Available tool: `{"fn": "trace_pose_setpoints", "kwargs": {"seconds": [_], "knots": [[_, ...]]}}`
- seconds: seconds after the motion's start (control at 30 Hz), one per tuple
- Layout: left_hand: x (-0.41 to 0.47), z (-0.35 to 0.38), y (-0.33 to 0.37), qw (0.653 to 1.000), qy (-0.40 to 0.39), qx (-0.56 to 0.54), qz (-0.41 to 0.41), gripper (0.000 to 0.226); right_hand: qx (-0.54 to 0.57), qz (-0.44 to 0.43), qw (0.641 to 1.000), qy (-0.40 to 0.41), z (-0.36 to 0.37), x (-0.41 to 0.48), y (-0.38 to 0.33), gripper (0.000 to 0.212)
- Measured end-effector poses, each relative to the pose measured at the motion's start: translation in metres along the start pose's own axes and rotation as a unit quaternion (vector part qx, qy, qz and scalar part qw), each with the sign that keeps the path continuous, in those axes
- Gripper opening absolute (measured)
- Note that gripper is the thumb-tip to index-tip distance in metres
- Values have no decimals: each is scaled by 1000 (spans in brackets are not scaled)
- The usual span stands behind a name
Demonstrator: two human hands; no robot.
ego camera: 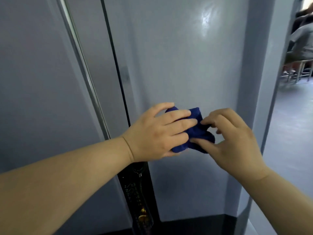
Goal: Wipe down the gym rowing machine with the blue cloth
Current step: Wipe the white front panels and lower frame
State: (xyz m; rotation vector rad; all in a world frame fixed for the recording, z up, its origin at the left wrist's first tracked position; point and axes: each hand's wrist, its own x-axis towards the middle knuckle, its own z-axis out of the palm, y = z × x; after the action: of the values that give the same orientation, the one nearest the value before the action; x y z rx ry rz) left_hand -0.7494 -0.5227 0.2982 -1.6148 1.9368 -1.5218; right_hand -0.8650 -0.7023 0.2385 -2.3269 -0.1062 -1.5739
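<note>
One blue cloth (199,133) is bunched into a loose wad in front of a glossy grey panel (186,65), in the middle of the view and a little to the right. Its long axis runs on a slant from upper left to lower right, with one folded corner poking up at the top and a rounded lobe at the lower right. Whether the cloth touches the panel behind it cannot be told. Two hands are on it. The left hand (152,133) comes in from the left with its four fingers laid close together over the front of the cloth and the thumb tucked beneath the lower edge, so it holds the wad in a narrow clasp. The right hand (237,141) comes in from the right and pinches the right side of the cloth between the tip of the index finger and the thumb, with the other fingers curled in above. Left of the panel, one black strip (135,192) runs downward, carrying what looks like a chain and a brass-coloured piece low down, and further left one metal rail (81,56) slants along a second grey surface. Far off on the right, one person (303,39) sits on a stool (298,68) on a grey floor (288,116), blurred.
</note>
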Motion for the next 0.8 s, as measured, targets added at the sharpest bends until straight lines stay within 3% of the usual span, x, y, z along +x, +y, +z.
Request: {"fn": "trace_pose_setpoints", "kwargs": {"seconds": [0.07, 0.1, 0.2, 0.3, 0.37, 0.43, 0.5, 0.57, 0.63, 0.73, 0.8], "knots": [[5, -2, -7, 999, 29, 12, 16, 7, -28, -32, 999, 11, -5, 3, 4, 28], [8, -6, -13, 999, 49, 21, 6, 12, -37, -41, 998, 22, -9, 6, 6, 29], [12, -18, -34, 987, 97, 76, -101, 28, -50, -29, 997, 52, -23, 14, 15, 37], [-1, -17, -27, 978, 90, 45, -184, 24, -70, -9, 995, 73, -27, 14, 27, 50], [-20, -3, 3, 989, 37, 13, -140, 17, -70, -3, 995, 76, -21, 8, 29, 56], [-38, 13, 32, 998, -38, -13, -41, 11, -73, 10, 995, 73, -15, 2, 28, 61], [-44, 19, 42, 998, -61, -24, 15, 6, -79, 21, 994, 68, -14, -1, 30, 64], [-31, 17, 35, 999, -27, -16, 17, 21, -84, 31, 994, 60, -16, -3, 34, 70], [-2, 5, 19, 998, 35, 15, -47, 29, -83, 39, 994, 54, -17, -7, 37, 74], [42, -1, -8, 975, 127, 62, -172, 23, -83, 57, 994, 46, -17, -19, 40, 78], [50, 7, -3, 976, 124, 26, -177, 20, -83, 65, 994, 41, -19, -25, 47, 79]]}}
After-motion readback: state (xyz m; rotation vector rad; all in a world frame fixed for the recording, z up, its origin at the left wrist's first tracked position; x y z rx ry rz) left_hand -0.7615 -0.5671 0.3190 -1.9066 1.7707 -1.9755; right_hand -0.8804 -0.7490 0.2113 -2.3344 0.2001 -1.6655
